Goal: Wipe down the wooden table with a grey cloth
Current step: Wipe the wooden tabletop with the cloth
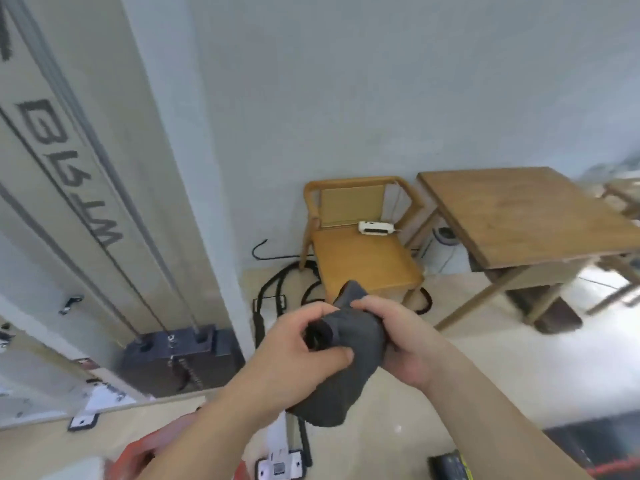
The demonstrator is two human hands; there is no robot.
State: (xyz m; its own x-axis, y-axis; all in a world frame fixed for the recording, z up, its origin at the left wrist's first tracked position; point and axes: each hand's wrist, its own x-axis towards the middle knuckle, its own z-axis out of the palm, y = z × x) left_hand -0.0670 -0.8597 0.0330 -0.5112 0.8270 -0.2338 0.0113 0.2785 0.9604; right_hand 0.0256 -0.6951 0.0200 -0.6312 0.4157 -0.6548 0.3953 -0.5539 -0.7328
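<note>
A dark grey cloth (349,344) is bunched up in mid-air in front of me, held by both hands. My left hand (298,344) grips its left side, thumb across the fabric. My right hand (401,337) clasps its right side. One corner of the cloth sticks up, and its lower part hangs below my hands. The wooden table (526,216) stands at the right against the pale wall, well beyond my hands, with a bare top.
A wooden chair (360,251) with a small white device (375,227) on its seat stands left of the table. Black cables (277,289) lie on the floor beneath it. A weight-stack machine (173,355) and a column are at the left.
</note>
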